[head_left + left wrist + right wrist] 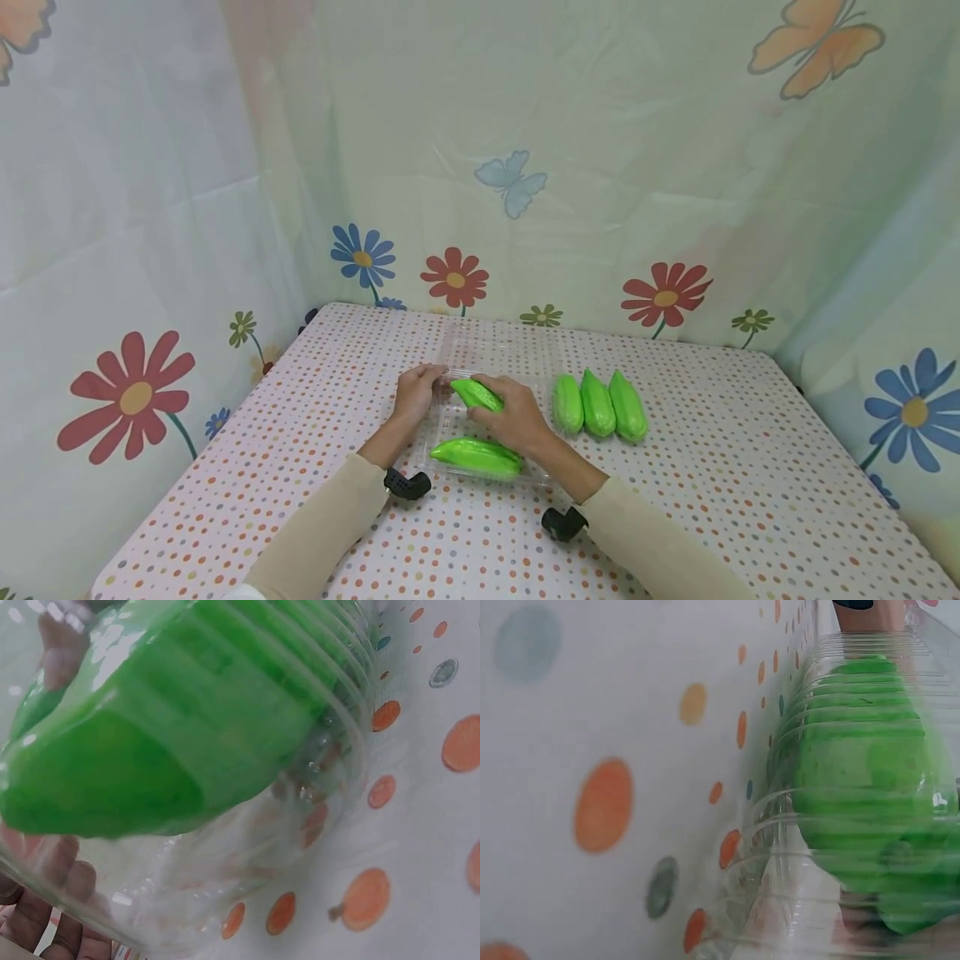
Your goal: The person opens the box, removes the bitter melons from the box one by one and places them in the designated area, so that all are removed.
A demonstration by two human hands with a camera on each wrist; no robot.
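Note:
A clear plastic container (442,433) with ribbed walls lies on the table, its lid (498,346) folded back behind it. My left hand (414,393) grips its far left corner. Inside, a glossy green fruit-like piece (474,457), long and tapered, lies along the near side; through the walls this green piece (150,750) fills much of the left wrist view and shows in the right wrist view (862,757). My right hand (517,414) holds a second green piece (477,394) over the container's far part, partly hidden by its fingers.
Right of the container, three similar green pieces (597,403) lie side by side on the dotted tablecloth (480,542). Hanging cloth (600,208) with flowers and butterflies encloses the table at the back and sides.

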